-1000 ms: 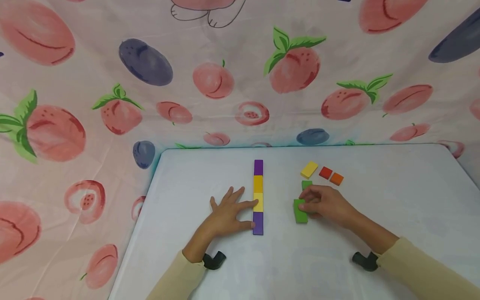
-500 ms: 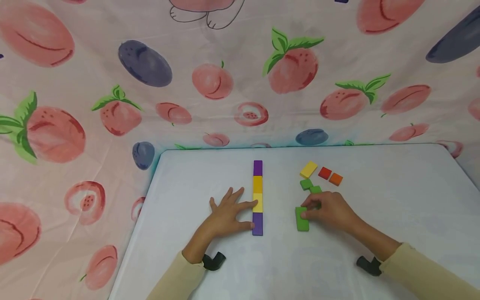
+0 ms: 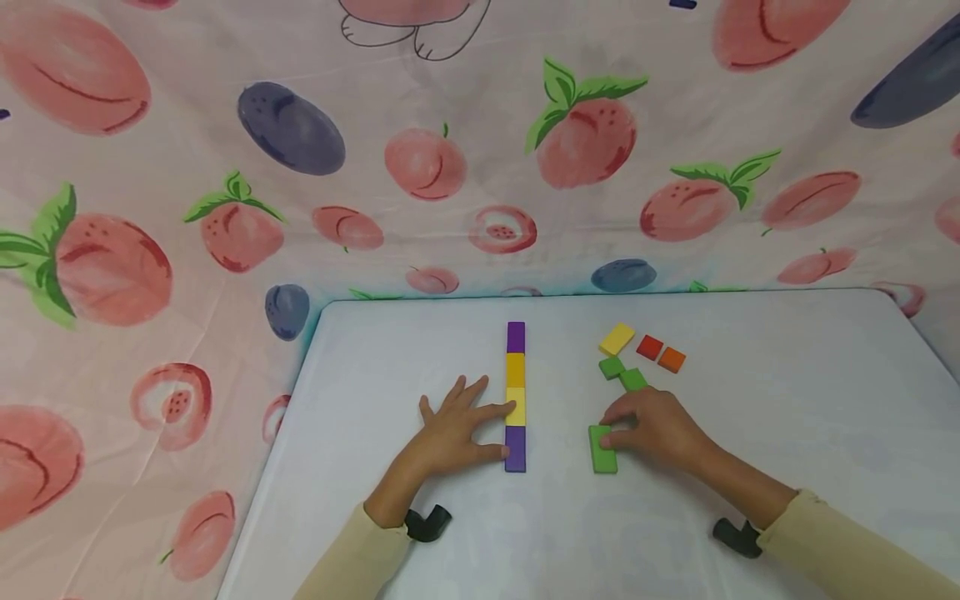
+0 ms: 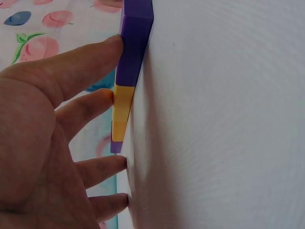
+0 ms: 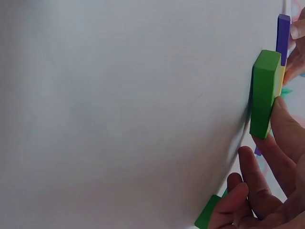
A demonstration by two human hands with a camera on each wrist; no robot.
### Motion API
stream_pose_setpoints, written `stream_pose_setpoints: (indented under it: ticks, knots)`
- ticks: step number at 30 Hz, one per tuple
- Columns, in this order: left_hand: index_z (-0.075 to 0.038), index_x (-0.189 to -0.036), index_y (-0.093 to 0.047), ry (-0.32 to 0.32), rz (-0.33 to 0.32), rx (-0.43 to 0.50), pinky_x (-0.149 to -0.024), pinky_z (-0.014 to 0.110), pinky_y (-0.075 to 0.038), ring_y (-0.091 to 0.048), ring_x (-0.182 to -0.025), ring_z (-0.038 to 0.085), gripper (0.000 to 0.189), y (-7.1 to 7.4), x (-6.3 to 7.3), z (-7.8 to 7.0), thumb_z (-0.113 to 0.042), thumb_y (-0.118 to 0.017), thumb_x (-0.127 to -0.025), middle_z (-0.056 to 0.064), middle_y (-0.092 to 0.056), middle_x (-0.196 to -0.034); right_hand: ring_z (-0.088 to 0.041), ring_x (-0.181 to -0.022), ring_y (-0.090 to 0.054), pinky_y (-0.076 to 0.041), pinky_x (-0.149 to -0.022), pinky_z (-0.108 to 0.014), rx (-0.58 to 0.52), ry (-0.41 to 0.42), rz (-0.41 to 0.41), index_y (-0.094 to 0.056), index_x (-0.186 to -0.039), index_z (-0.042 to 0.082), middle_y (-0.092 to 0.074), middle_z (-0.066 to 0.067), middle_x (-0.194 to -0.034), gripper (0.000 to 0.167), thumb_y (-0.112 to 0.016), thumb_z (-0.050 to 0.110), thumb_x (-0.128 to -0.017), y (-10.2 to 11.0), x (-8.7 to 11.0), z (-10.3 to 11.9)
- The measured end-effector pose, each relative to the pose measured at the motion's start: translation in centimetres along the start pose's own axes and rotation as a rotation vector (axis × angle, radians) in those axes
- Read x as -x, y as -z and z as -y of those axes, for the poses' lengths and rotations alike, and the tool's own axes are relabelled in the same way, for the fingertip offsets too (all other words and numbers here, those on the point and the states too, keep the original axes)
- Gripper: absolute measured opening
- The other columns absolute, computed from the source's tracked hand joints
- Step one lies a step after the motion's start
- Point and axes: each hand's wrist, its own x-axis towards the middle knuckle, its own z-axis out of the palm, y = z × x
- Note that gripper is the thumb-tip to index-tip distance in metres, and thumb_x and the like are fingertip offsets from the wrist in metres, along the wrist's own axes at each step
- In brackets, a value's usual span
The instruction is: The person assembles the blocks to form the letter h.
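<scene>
Four-sided flat blocks form a straight row on the white table: a purple block (image 3: pixel 516 337) at the far end, then an orange-yellow block (image 3: pixel 515 370), a light yellow block (image 3: pixel 518 418) and a near purple block (image 3: pixel 515 456). My left hand (image 3: pixel 450 437) lies at the row's left side with fingers spread. In the left wrist view its thumb touches the near purple block (image 4: pixel 133 47) and its index finger touches the yellow one. To the right of the row, my right hand (image 3: pixel 663 429) pinches a green rectangular block (image 3: pixel 602 458) between thumb and index finger.
Beyond the right hand lie a small green block (image 3: pixel 611 367), another green block (image 3: pixel 633 379) partly near the knuckles, a yellow block (image 3: pixel 617 339), a red block (image 3: pixel 649 347) and an orange block (image 3: pixel 672 360). A fruit-print cloth (image 3: pixel 450 100) hangs behind the white table (image 3: pixel 810 400).
My right hand has drawn the green block toward the near side, uncovering the smaller green blocks behind it. The left hand and the row have stayed in place.
</scene>
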Motion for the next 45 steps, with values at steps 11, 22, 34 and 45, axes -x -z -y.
stream_pose_setpoints:
  ticks: [11, 22, 34, 45]
  knots:
    - [-0.043, -0.144, -0.056, 0.000, 0.003, -0.020, -0.108, 0.087, 0.002, -0.009, -0.159, 0.038, 0.061, -0.22, -0.07, 0.10, -0.052, -0.074, -0.087, 0.004, -0.026, -0.170, -0.026, -0.109, -0.067, -0.058, -0.091, -0.047, 0.078, 0.002, 0.038, -0.081, -0.105, 0.016, -0.076, 0.002, -0.106, 0.034, -0.089, 0.034, -0.077, 0.07, -0.02, 0.34]
    - [-0.043, -0.144, -0.057, -0.002, -0.001, -0.012, -0.108, 0.087, 0.003, -0.008, -0.160, 0.037, 0.060, -0.21, -0.05, 0.14, -0.052, -0.075, -0.087, 0.003, -0.026, -0.170, -0.023, -0.107, -0.063, -0.057, -0.086, -0.045, 0.125, 0.023, 0.052, -0.081, -0.103, 0.020, -0.073, 0.005, -0.105, 0.036, -0.092, 0.035, -0.073, 0.07, 0.22, 0.41]
    - [-0.043, -0.144, -0.057, -0.005, -0.004, -0.010, -0.108, 0.087, 0.002, -0.009, -0.159, 0.038, 0.060, -0.18, -0.05, 0.14, -0.052, -0.075, -0.087, 0.004, -0.026, -0.170, -0.022, -0.107, -0.063, -0.057, -0.087, -0.045, 0.127, 0.025, 0.040, -0.081, -0.103, 0.020, -0.072, 0.005, -0.105, 0.036, -0.092, 0.036, -0.073, 0.01, 0.26, 0.51]
    - [-0.042, -0.144, -0.057, -0.004, 0.000, -0.007, -0.108, 0.087, 0.003, -0.008, -0.160, 0.037, 0.060, -0.14, -0.05, 0.16, -0.051, -0.075, -0.087, 0.004, -0.026, -0.170, -0.023, -0.107, -0.064, -0.057, -0.087, -0.045, 0.127, 0.045, 0.029, -0.081, -0.104, 0.019, -0.073, 0.005, -0.104, 0.036, -0.092, 0.036, -0.073, -0.01, 0.24, 0.41]
